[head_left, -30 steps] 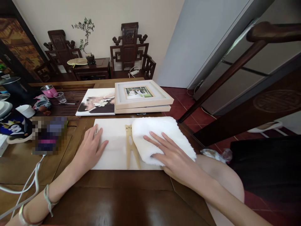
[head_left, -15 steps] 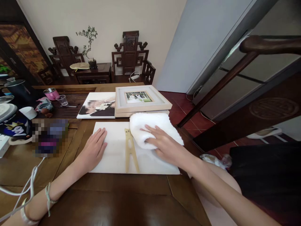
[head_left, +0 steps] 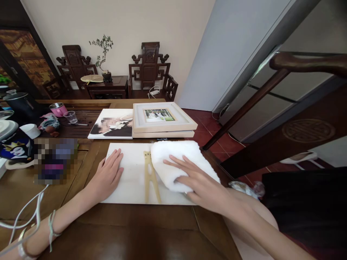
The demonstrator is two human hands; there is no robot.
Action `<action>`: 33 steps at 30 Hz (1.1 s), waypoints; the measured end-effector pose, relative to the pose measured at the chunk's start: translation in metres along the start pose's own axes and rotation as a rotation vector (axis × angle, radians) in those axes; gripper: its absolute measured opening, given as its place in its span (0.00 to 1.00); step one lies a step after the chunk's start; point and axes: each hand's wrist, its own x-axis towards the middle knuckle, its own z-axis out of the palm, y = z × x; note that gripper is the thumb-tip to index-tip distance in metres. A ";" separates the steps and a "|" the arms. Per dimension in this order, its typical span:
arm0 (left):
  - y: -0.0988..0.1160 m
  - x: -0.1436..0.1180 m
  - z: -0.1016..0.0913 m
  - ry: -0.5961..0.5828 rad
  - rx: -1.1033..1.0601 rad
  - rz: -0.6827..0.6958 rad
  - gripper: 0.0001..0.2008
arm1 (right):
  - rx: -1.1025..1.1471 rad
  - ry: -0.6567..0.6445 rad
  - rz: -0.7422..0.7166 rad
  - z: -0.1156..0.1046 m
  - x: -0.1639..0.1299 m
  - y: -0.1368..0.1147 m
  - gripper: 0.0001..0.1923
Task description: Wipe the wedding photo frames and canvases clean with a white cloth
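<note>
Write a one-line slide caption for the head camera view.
Right hand presses a white cloth onto a face-down white frame on the wooden table; left hand lies flat on the frame.

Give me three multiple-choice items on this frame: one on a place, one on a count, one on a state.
1. Where does the white cloth lie?
A. on the white board's right part
B. on the far chair
C. under the frames

2. How many cream frames are stacked behind the white board?
A. two
B. five
C. none

3. How is the left hand?
A. clenched in a fist
B. flat, palm down
C. raised off the table

Key: 1 A, the right hand presses it there; 2 A, two edges show; 3 B, fingers spread on the board.
</note>
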 end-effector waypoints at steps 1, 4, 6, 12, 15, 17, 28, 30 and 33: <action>0.000 0.000 0.000 0.000 0.003 0.001 0.25 | 0.001 0.003 -0.001 0.001 0.007 0.007 0.22; 0.000 0.000 0.000 0.008 -0.010 -0.002 0.26 | -0.003 0.004 0.015 0.002 0.026 0.025 0.23; 0.000 0.000 -0.001 -0.003 -0.024 -0.007 0.26 | -0.013 0.000 0.031 0.002 0.034 0.031 0.25; 0.001 0.001 0.000 0.007 -0.030 -0.005 0.26 | -0.049 -0.003 0.023 0.001 0.021 0.012 0.24; 0.000 0.001 0.001 0.033 -0.028 0.012 0.26 | -0.067 -0.027 0.006 -0.002 -0.001 -0.014 0.24; 0.000 0.001 0.001 0.047 -0.023 0.020 0.26 | -0.064 -0.045 -0.015 -0.006 -0.016 -0.030 0.23; 0.002 0.000 0.000 0.035 -0.058 -0.008 0.24 | 0.041 -0.022 0.035 -0.013 -0.009 -0.003 0.23; 0.001 0.000 0.001 0.035 -0.063 -0.003 0.23 | 0.036 -0.038 0.053 -0.012 0.008 0.016 0.24; 0.000 0.000 0.002 0.038 -0.074 0.000 0.23 | 0.041 0.009 0.104 -0.011 0.031 0.035 0.26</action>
